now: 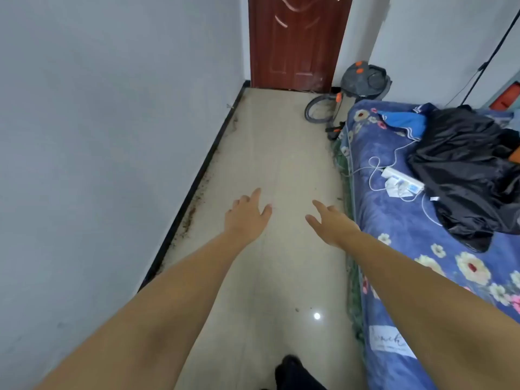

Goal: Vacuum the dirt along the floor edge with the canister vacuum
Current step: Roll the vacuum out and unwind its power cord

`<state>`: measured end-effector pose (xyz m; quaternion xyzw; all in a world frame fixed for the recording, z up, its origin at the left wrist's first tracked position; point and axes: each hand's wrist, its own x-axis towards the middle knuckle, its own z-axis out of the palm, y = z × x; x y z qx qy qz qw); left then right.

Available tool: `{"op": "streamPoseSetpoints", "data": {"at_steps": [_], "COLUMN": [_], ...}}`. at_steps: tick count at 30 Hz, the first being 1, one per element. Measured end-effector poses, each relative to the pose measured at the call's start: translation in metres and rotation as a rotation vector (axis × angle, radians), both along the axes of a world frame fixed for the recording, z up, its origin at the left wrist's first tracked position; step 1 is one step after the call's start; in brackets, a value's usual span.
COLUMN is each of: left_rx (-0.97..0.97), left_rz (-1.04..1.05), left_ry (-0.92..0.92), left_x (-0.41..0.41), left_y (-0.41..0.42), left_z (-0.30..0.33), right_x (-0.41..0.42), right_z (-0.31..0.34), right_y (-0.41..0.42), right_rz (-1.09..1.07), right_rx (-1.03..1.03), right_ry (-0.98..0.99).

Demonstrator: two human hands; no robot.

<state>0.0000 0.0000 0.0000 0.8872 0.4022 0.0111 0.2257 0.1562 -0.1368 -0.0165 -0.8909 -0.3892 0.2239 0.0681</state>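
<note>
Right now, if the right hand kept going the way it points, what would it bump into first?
Probably nothing close: the right hand points up the bare floor. Further on is the vacuum hose by the door, though depth is unclear.

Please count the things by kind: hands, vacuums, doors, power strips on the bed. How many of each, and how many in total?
Hands: 2, left hand and right hand, both empty
Vacuum: 1
Door: 1
Power strip on the bed: 1
Total: 5

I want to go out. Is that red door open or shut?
Shut: the red door fills its frame, with no gap showing.
</note>
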Motion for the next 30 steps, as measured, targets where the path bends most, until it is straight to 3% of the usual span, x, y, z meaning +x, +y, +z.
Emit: {"op": "streamPoseSetpoints", "data": {"at_steps": [6, 17, 30], "left_rx": [-0.083, -0.098, -0.203], "left_rz": [-0.052, -0.111, -0.073], "left_ry": [0.081, 0.112, 0.078], "left_x": [0.061, 0.255, 0.407], "left_y": [0.043, 0.178, 0.391], "left_z": [-0.005, -0.003, -0.024], "right_x": [0.061, 0.261, 0.421], "right_z": [-0.006, -0.010, -0.029], "right_y": [0.039, 0.169, 0.388], "right_rz": [-0.010, -0.009, 0.066], "right_rx": [-0.005, 0.022, -0.020], "right_ry": [0.009, 0.041, 0.061]}}
